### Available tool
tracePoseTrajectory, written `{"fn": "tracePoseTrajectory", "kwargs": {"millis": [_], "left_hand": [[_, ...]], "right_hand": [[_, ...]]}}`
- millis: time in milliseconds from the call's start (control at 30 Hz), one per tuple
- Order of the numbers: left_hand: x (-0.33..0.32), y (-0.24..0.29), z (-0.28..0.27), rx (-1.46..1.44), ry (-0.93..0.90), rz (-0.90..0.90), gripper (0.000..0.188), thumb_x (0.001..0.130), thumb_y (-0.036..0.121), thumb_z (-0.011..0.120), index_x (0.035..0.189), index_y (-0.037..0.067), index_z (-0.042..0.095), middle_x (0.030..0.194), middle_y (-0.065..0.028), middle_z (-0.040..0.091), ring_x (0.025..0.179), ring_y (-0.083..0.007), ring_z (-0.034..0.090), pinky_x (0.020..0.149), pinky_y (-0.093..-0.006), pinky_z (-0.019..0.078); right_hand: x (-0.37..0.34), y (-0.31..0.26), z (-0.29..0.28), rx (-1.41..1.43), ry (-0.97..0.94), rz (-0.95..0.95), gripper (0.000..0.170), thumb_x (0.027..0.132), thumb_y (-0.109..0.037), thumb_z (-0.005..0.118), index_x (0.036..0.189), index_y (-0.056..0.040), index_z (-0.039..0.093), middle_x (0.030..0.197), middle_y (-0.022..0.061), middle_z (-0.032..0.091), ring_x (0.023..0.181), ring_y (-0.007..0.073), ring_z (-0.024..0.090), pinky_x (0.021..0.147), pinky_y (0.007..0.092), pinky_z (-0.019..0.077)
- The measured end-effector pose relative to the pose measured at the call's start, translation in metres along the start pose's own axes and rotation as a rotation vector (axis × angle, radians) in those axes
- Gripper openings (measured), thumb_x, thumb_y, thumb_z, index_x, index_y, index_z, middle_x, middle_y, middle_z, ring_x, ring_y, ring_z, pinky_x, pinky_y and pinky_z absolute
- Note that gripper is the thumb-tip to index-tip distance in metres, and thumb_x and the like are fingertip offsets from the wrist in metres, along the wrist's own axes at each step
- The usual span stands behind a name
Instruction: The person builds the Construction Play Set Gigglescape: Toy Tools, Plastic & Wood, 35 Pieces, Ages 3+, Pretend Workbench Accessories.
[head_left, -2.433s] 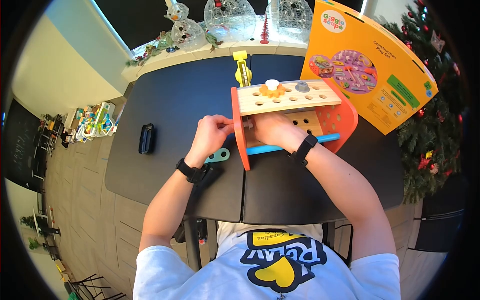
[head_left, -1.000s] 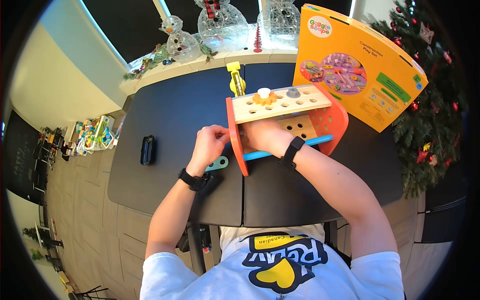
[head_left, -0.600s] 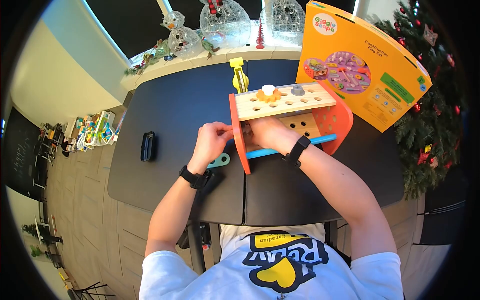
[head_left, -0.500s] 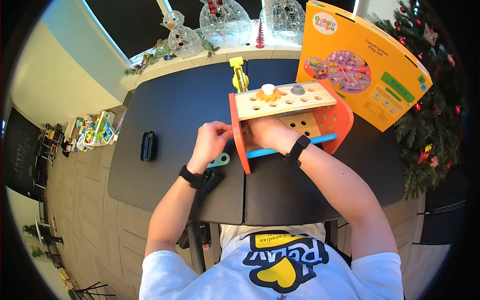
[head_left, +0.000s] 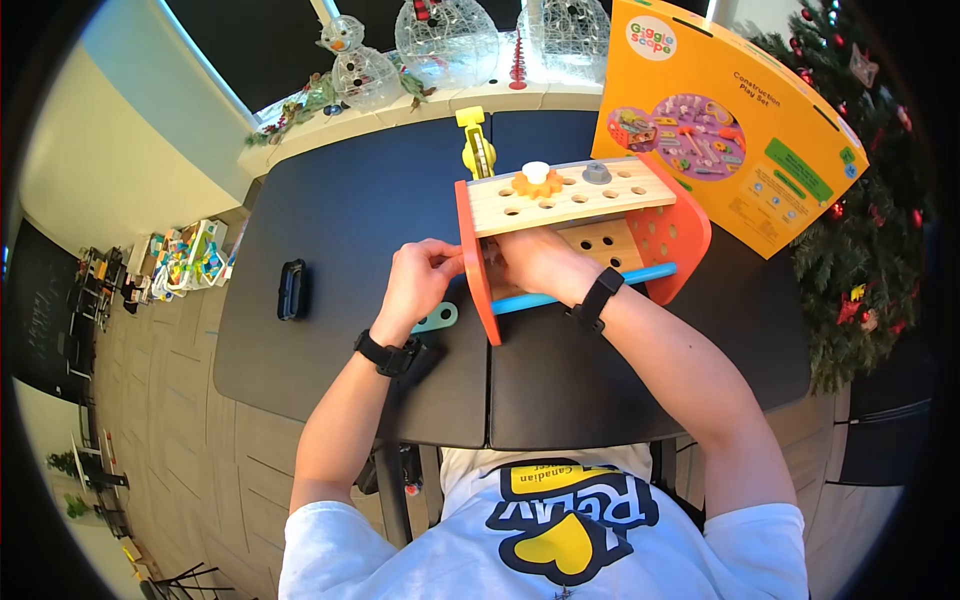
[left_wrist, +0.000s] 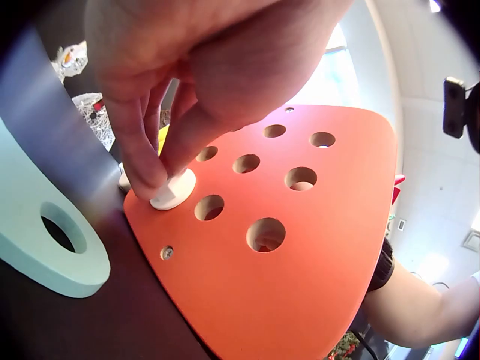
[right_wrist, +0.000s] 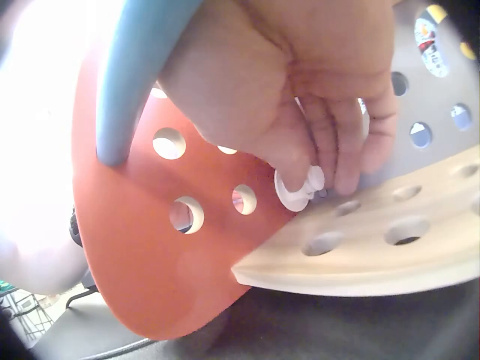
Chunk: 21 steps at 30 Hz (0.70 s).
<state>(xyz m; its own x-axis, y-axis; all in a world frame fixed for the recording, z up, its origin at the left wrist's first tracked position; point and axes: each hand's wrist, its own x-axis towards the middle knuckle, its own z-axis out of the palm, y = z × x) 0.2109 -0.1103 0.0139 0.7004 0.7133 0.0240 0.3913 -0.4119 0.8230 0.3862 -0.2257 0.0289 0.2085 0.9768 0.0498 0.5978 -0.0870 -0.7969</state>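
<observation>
A toy toolbox with red side panels and a perforated wooden top stands on the black table. My left hand is at the outside of its left panel. In the left wrist view, its thumb and fingers pinch the round white head of a toy bolt set in one of the panel's holes. My right hand reaches inside beneath the top. There, in the right wrist view, thumb and fingertips pinch a white ring-shaped nut against the same panel's inner face. The fingers partly hide it.
A blue rod spans the toolbox front. On top sit an orange gear and a grey nut. Nearby lie a teal holed strip, a dark case and a yellow toy tool. An orange box stands behind.
Both hands keep to the left panel throughout, the right one inside and the left one outside. The toolbox stays in place; the head view shifts slightly.
</observation>
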Motion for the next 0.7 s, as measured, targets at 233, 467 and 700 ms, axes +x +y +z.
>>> {"fn": "tracePoseTrajectory", "kwargs": {"millis": [233,467,700], "left_hand": [[0.001,-0.003,0.002,-0.015,0.002,-0.007,0.021,0.093,0.012,0.078,0.105,-0.005,0.078,0.092,-0.0152,0.079,0.082,-0.0200,0.073,0.077,-0.0348,0.0577],[0.002,-0.002,0.002,0.011,0.004,-0.005,0.021,0.092,0.011,0.077,0.106,-0.005,0.078,0.091,-0.0156,0.078,0.080,-0.0203,0.072,0.076,-0.0354,0.0568],[0.002,-0.003,0.002,0.041,0.010,-0.026,0.020,0.092,0.010,0.077,0.106,-0.004,0.078,0.091,-0.0152,0.078,0.078,-0.0207,0.071,0.075,-0.0354,0.0561]], "right_hand": [[0.008,0.008,0.008,-0.289,-0.001,-0.024,0.023,0.087,-0.010,0.075,0.106,-0.0017,0.065,0.098,0.0162,0.073,0.092,0.0328,0.071,0.082,0.0426,0.0585],[0.004,0.000,0.002,-0.331,0.009,-0.075,0.026,0.084,-0.014,0.077,0.105,-0.0030,0.067,0.101,0.0181,0.073,0.094,0.0365,0.071,0.083,0.0449,0.0586],[0.007,0.005,0.006,-0.398,0.026,-0.051,0.025,0.085,-0.018,0.076,0.104,-0.0030,0.068,0.102,0.0176,0.074,0.094,0.0364,0.072,0.083,0.0460,0.0590]]}}
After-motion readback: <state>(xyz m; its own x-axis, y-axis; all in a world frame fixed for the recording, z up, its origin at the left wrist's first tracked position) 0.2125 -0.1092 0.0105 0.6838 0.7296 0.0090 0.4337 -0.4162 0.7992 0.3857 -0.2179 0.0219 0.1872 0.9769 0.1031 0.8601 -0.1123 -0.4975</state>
